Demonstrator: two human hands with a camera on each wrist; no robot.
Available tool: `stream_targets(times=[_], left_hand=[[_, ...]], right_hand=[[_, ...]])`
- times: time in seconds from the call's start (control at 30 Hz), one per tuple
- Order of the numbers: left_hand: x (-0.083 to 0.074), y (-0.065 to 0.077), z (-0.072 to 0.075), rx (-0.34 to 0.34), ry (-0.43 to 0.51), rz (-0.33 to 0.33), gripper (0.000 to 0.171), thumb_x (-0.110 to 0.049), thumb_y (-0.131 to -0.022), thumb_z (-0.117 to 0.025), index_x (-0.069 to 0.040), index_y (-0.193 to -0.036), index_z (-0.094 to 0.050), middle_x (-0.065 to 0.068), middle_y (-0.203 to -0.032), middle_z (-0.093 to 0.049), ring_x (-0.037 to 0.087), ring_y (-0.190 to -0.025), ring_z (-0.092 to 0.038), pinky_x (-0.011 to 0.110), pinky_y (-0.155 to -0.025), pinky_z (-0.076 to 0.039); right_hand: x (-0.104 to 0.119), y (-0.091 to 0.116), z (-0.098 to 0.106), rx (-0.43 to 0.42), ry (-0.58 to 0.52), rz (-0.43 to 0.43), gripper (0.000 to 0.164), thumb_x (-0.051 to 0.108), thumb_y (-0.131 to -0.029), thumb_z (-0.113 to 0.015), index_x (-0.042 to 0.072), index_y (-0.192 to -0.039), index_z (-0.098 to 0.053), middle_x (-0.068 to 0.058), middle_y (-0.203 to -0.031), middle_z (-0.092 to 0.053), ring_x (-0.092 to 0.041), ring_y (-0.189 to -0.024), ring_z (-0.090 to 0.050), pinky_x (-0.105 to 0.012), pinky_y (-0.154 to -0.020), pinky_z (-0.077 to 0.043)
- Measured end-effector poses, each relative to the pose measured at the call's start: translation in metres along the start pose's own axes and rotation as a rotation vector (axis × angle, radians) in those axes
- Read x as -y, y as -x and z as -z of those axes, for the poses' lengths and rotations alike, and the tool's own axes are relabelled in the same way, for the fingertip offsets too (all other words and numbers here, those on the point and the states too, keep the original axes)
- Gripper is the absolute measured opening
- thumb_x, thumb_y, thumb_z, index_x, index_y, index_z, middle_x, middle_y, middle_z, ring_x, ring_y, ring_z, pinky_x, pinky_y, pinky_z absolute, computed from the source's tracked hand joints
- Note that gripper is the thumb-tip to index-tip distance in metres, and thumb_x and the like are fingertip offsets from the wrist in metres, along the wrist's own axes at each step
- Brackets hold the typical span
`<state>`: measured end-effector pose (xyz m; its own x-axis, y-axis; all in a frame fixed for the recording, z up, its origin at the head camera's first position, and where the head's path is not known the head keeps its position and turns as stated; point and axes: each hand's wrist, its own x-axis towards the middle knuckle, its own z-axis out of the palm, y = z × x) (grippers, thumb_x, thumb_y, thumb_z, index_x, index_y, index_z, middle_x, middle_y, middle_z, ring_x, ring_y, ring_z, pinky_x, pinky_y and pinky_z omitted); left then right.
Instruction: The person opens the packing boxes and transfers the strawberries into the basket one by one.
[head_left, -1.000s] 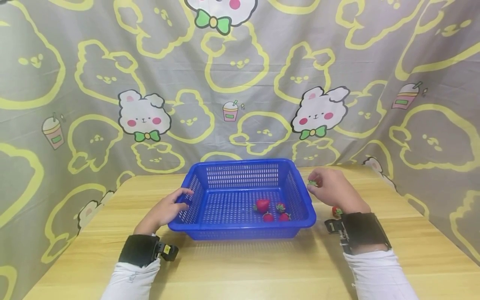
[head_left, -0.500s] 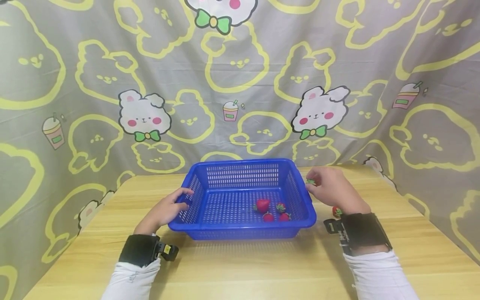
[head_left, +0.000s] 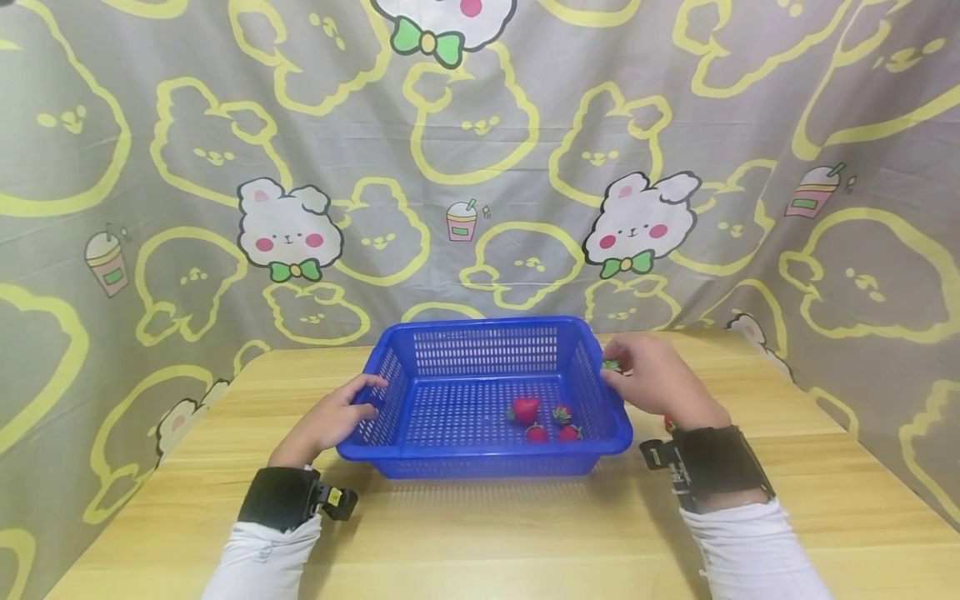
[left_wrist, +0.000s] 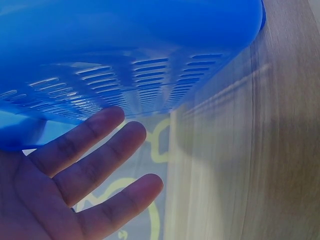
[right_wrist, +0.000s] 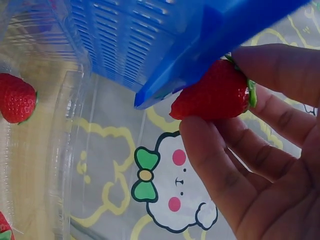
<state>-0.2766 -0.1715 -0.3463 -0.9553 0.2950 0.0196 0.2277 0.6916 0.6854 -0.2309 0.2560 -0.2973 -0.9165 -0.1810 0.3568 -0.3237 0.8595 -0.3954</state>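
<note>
A blue perforated basket [head_left: 480,452] stands on the table, with several red strawberries [head_left: 526,410] in its right half. My left hand [head_left: 330,423] holds its left rim, thumb and index finger bent over the edge. Three other fingers [left_wrist: 107,155] show nearly straight outside the basket wall in the left wrist view. At the right rim, my right hand [head_left: 651,377] pinches a strawberry [right_wrist: 215,95] between thumb and fingertips. Its green cap faces the palm, and its red tip points toward the basket. From the head view only the green leaves show.
Clear plastic [right_wrist: 62,145], seemingly a container, lies right of the basket, with strawberries [right_wrist: 17,99] in or behind it. One strawberry [head_left: 670,423] is partly hidden by my right wrist. A patterned cloth [head_left: 480,167] hangs behind the wooden table [head_left: 480,542].
My right hand has moved slightly left with the strawberry, from beside the basket to its right rim. The left hand and the strawberries in the basket have not moved.
</note>
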Motion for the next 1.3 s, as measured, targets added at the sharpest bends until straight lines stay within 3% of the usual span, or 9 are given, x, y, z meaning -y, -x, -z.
stream_targets(times=[0.97, 1.3], left_hand=[[-0.001, 0.0, 0.001, -0.009, -0.013, -0.028, 0.041, -0.009, -0.09, -0.046, -0.01, -0.131, -0.046, 0.033, -0.141, -0.039, 0.055, -0.12, -0.042, 0.072, -0.09, -0.038], [-0.001, 0.0, -0.001, -0.004, -0.002, -0.022, 0.041, -0.009, -0.09, -0.045, -0.01, -0.131, -0.046, 0.033, -0.141, -0.038, 0.056, -0.121, -0.041, 0.073, -0.09, -0.038]], right_hand=[[0.006, -0.006, -0.023, -0.085, -0.047, 0.155, 0.012, 0.008, -0.077, -0.073, 0.008, -0.087, -0.065, -0.007, -0.083, -0.066, -0.02, -0.072, -0.059, -0.04, -0.067, -0.055], [0.007, -0.007, -0.038, -0.102, -0.122, 0.205, 0.015, 0.005, -0.074, -0.074, 0.007, -0.085, -0.063, -0.007, -0.082, -0.065, -0.02, -0.073, -0.063, -0.04, -0.067, -0.058]])
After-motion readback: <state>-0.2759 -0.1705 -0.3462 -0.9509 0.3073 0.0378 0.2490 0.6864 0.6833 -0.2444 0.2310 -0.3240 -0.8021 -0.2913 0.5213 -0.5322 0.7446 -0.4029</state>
